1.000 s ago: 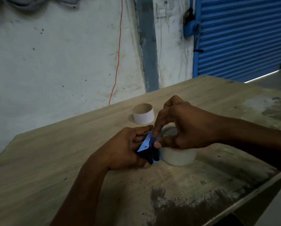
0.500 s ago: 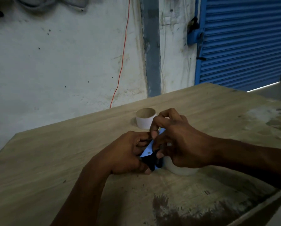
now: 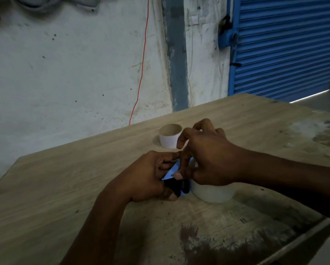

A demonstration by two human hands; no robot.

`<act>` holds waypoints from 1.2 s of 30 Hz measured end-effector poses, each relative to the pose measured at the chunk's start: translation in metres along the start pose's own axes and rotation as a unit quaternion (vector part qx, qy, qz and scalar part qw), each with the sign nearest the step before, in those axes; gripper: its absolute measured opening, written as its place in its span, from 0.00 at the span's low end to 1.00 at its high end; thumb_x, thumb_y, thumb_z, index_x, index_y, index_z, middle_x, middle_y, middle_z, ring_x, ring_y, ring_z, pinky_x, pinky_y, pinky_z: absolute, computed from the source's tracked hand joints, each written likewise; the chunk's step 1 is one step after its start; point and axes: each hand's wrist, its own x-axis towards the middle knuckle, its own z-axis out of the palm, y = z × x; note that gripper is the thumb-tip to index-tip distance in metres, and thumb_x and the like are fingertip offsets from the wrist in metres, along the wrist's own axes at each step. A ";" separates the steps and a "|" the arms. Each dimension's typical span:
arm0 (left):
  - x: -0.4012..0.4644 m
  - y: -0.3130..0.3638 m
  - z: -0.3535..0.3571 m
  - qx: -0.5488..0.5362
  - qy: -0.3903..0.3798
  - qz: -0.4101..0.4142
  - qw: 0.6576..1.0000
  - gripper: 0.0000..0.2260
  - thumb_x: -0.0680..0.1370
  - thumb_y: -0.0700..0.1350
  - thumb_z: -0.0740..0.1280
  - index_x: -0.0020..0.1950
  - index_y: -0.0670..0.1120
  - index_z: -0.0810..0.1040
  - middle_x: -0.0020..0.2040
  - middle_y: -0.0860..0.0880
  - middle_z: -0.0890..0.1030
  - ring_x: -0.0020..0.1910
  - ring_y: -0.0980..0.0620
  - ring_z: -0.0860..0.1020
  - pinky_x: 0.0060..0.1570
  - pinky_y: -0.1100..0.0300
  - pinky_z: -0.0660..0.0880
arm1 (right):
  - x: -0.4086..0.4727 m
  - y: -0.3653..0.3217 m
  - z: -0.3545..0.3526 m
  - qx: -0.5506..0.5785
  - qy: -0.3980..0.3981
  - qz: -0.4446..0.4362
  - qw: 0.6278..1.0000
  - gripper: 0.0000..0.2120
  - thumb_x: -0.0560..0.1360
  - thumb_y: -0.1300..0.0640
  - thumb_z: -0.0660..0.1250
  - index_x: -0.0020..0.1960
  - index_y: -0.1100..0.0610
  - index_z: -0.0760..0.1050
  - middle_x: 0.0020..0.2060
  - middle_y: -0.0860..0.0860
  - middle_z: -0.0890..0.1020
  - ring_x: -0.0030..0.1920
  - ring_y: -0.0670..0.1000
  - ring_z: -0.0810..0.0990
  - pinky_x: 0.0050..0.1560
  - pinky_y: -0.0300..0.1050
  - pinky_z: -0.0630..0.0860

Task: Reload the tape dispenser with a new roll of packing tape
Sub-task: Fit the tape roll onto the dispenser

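Gripping the blue-and-black tape dispenser (image 3: 174,178) low on the wooden table (image 3: 55,188), my left hand (image 3: 147,178) has its fingers curled round the body. My right hand (image 3: 204,157) curls over the top, fingertips on the blue plate, covering the white tape roll (image 3: 213,194) just beside it. Farther back stands an empty cardboard core (image 3: 169,135), then the wall's orange wire (image 3: 141,73) and the blue shutter (image 3: 290,44).

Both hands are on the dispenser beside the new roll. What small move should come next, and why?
Probably draw the tape end through the dispenser. The left hand grips its body on the table, the right hand works fingertips at its blue plate, and the roll sits against it. Whether the tape is threaded is hidden.
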 end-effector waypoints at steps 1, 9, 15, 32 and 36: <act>0.000 -0.001 0.000 -0.002 0.001 -0.002 1.000 0.34 0.64 0.34 0.83 0.67 0.52 0.80 0.55 0.55 0.87 0.54 0.55 0.86 0.60 0.46 0.81 | 0.001 -0.001 0.001 0.003 0.003 -0.006 1.000 0.12 0.73 0.38 0.72 0.50 0.45 0.86 0.65 0.44 0.69 0.69 0.55 0.57 0.64 0.57 0.66; 0.001 -0.001 0.002 0.005 0.001 0.002 1.000 0.32 0.64 0.36 0.83 0.66 0.53 0.81 0.53 0.55 0.88 0.52 0.55 0.86 0.59 0.45 0.81 | -0.003 0.008 0.007 -0.018 0.006 -0.098 0.995 0.07 0.72 0.50 0.73 0.50 0.46 0.84 0.66 0.42 0.58 0.72 0.50 0.50 0.69 0.53 0.58; 0.000 0.003 0.003 0.024 0.014 -0.001 1.000 0.40 0.63 0.38 0.84 0.72 0.57 0.77 0.56 0.59 0.86 0.54 0.59 0.85 0.59 0.48 0.82 | -0.005 0.008 -0.004 0.039 0.000 0.015 0.999 0.13 0.74 0.34 0.69 0.52 0.39 0.84 0.68 0.40 0.66 0.73 0.52 0.53 0.69 0.56 0.59; -0.002 0.005 0.004 -0.007 -0.004 -0.021 1.000 0.39 0.65 0.33 0.82 0.73 0.55 0.76 0.52 0.56 0.88 0.52 0.56 0.86 0.60 0.46 0.81 | -0.002 0.015 0.003 0.029 0.012 -0.096 0.995 0.06 0.73 0.49 0.74 0.50 0.43 0.86 0.66 0.42 0.60 0.72 0.52 0.52 0.72 0.58 0.58; -0.002 0.005 0.003 -0.007 -0.002 -0.024 1.000 0.39 0.65 0.33 0.82 0.73 0.55 0.76 0.52 0.56 0.88 0.52 0.56 0.86 0.60 0.45 0.81 | -0.002 0.011 -0.002 0.033 -0.002 -0.038 0.999 0.10 0.73 0.39 0.73 0.51 0.41 0.86 0.69 0.41 0.63 0.72 0.52 0.52 0.68 0.54 0.57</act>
